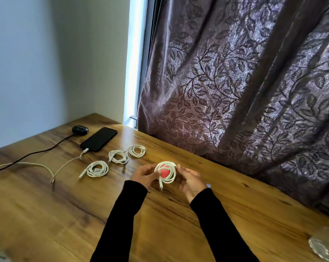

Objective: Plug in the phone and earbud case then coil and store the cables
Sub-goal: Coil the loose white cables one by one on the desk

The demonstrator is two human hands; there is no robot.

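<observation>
Holding a white coil (166,172) between them, both hands hover just above the table (46,214) near its middle. The coil stands roughly upright facing the camera, and its loose plug end hangs down toward the person. Something pink (164,171) shows through its centre; what it is cannot be told.

The left hand (143,175) curls its fingers round the coil's left side, pinching the strands. The right hand (192,181) cups the right side, thumb up against the loops. Both forearms, in black sleeves, reach in from the near edge and converge on the coil.

Three finished coils lie flat beyond to the left: one (97,168) nearest, two more (118,156) (138,150) touching each other behind it. Farther left the phone (98,139) lies with its long axis running away to the right, a white cable (65,165) plugged into its near end. The earbud case (80,130) sits by the wall with a black cable (33,153) running off the left edge.

A curtain (235,91) hangs along the table's far edge. Bare wood spreads wide in front.
</observation>
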